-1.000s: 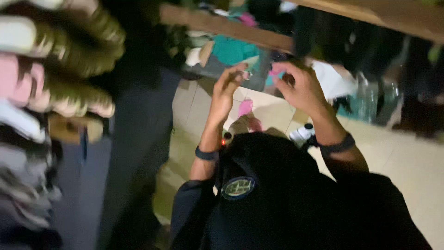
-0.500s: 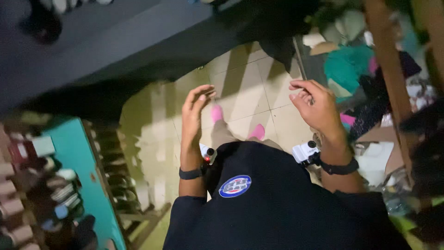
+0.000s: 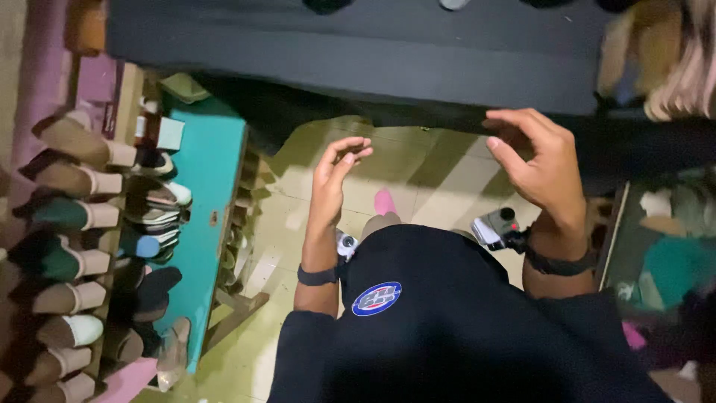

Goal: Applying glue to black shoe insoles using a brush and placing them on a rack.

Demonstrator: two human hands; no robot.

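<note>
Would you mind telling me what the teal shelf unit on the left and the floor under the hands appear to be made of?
The teal shelf unit looks like painted wood: a flat, matte panel with bare wooden legs showing below. The floor seems to be glazed ceramic tile, pale yellowish squares with visible grout lines and a slight sheen. Both hands, left and right, are empty above it.

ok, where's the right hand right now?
Head view, upper right: the right hand is raised, empty, fingers curled, just below the dark table edge, over the tiled floor.

I'm seeing pale floor tiles [image 3: 425, 179] lying below, a teal shoe rack [image 3: 205, 216] standing left, dark counter [image 3: 358, 52] running above.
</note>
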